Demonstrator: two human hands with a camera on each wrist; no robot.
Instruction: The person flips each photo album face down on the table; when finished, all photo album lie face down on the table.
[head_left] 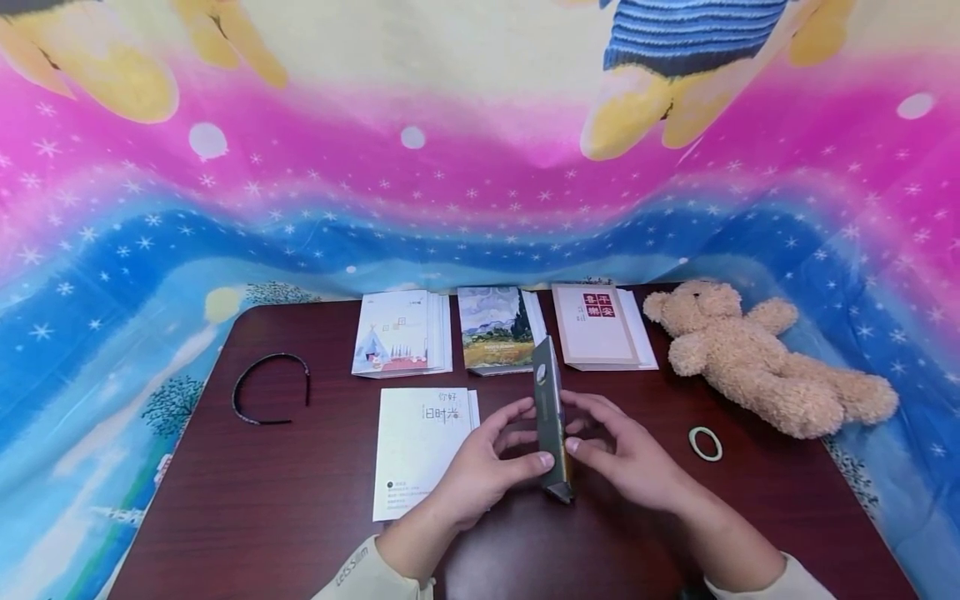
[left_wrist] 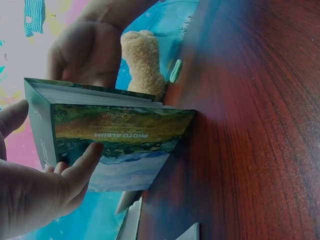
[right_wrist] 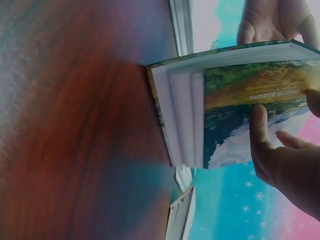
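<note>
Dark-spined, painted-cover photo album [head_left: 552, 417] spine up between 2 part-open hands, table contact unclear. Left hand [head_left: 483, 467], right hand [head_left: 637, 462] lightly press opposite covers, fingers spread. Likely steadying step; next move seemingly calls for even pressure.

Dk red-brn table [head_left: 247, 500]; pink/blue snowflake cloth [head_left: 315, 158] behind & both sides.

Head view forward and down, close wrist views turned sideways, sharing photo album [left_wrist: 120, 142] from opposite sides
</note>
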